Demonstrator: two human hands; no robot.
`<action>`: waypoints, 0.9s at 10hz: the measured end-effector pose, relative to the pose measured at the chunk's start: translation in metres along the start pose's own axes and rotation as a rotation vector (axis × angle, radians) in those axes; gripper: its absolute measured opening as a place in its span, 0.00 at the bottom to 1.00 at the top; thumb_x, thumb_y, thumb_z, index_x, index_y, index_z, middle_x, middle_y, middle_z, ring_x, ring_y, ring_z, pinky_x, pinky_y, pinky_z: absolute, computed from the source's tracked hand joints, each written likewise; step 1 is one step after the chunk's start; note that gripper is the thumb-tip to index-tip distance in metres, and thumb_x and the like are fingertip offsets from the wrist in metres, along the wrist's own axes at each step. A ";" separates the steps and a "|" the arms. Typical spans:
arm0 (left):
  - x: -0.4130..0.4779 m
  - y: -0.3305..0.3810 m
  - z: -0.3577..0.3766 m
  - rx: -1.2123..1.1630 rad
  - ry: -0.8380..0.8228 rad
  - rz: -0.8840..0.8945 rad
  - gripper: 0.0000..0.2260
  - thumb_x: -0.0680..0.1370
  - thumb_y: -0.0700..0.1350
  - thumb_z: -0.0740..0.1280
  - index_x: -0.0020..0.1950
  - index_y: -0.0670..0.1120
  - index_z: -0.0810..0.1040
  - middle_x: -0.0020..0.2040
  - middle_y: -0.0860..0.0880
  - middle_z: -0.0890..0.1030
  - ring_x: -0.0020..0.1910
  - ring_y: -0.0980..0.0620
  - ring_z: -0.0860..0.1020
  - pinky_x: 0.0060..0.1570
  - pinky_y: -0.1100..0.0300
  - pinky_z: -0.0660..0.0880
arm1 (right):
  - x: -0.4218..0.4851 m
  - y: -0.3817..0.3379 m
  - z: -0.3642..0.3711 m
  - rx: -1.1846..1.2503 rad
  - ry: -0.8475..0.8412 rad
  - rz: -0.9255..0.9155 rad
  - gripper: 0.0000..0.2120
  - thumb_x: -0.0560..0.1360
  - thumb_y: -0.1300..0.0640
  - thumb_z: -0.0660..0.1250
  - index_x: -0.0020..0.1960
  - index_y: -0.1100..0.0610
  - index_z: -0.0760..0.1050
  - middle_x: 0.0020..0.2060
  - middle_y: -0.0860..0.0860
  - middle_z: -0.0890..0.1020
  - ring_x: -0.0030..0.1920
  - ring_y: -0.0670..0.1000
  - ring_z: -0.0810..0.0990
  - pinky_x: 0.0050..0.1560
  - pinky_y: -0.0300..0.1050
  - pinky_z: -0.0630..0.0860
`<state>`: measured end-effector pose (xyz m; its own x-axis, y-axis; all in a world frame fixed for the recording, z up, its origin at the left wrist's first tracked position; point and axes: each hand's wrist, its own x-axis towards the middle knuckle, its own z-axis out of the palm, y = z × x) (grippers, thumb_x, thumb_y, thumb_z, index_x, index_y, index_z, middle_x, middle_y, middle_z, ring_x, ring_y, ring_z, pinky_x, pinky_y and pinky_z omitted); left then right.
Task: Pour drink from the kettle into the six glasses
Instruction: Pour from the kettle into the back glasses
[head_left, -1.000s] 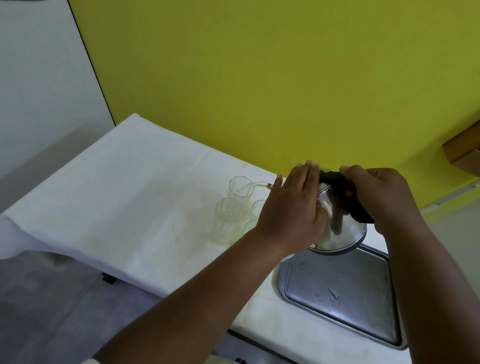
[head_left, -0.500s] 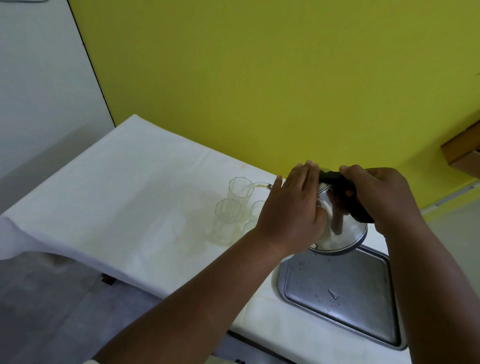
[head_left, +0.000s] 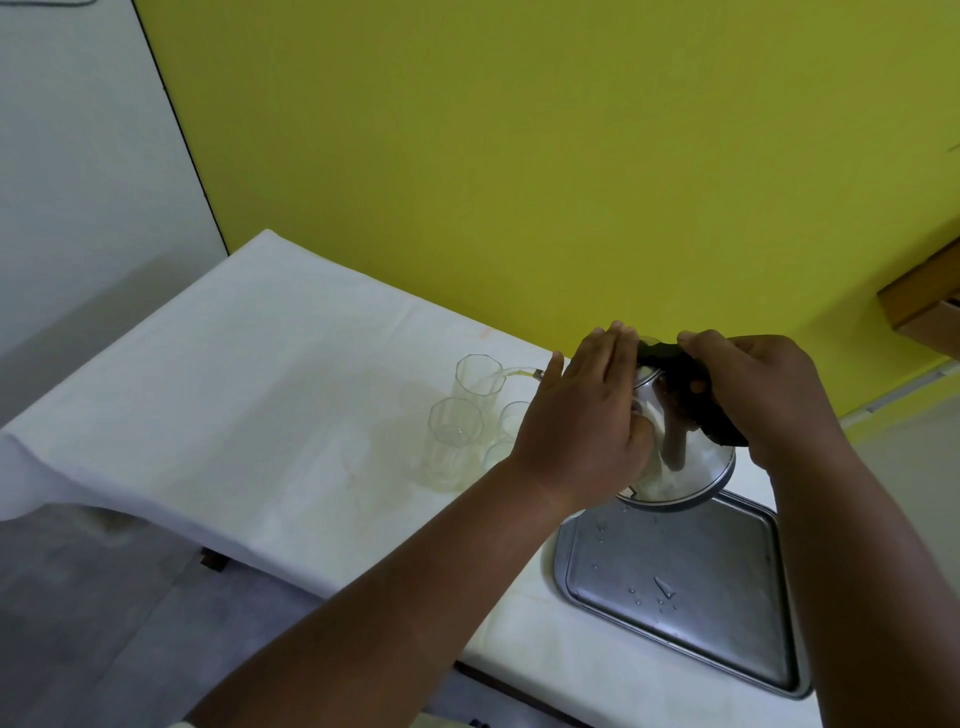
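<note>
Pale yellow drink (head_left: 511, 372) arcs from kettle (head_left: 680, 457) into far glass (head_left: 480, 375) | right hand (head_left: 763, 392) grips black handle (head_left: 696, 400) | left hand (head_left: 584, 415) braces body | advice: hold tilt steady, ease back before rim | tray (head_left: 727, 649) below

You could read no text, label, brand or number anywhere in this view; every visible surface was unmarked.

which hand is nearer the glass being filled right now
Left. The left hand rests on the kettle right beside the spout, next to the far glass taking the stream. The right hand grips the black handle, farther off.
</note>
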<state>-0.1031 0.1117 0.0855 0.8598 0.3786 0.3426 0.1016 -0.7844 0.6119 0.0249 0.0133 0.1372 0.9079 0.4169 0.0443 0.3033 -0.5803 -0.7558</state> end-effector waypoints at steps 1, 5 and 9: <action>0.000 0.000 0.000 -0.003 -0.002 -0.001 0.30 0.77 0.43 0.60 0.77 0.39 0.56 0.78 0.42 0.60 0.77 0.45 0.57 0.73 0.41 0.59 | -0.001 -0.001 -0.001 -0.008 0.003 -0.003 0.27 0.65 0.37 0.66 0.32 0.64 0.79 0.16 0.49 0.74 0.27 0.57 0.74 0.37 0.54 0.72; 0.001 0.001 0.001 0.010 0.005 0.006 0.30 0.76 0.43 0.60 0.77 0.38 0.57 0.77 0.41 0.61 0.77 0.45 0.58 0.72 0.41 0.60 | -0.001 -0.002 -0.002 -0.017 -0.002 -0.019 0.29 0.63 0.35 0.65 0.32 0.64 0.80 0.16 0.50 0.75 0.27 0.57 0.73 0.37 0.54 0.72; 0.002 0.000 0.000 0.019 0.000 0.006 0.30 0.76 0.43 0.60 0.76 0.38 0.57 0.77 0.41 0.61 0.77 0.45 0.58 0.72 0.40 0.61 | -0.002 -0.004 -0.001 -0.027 0.006 -0.005 0.31 0.65 0.37 0.66 0.37 0.68 0.80 0.25 0.59 0.78 0.28 0.58 0.75 0.38 0.54 0.73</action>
<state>-0.1012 0.1121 0.0863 0.8603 0.3740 0.3464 0.1058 -0.7957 0.5964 0.0224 0.0141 0.1406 0.9080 0.4157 0.0523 0.3157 -0.5969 -0.7376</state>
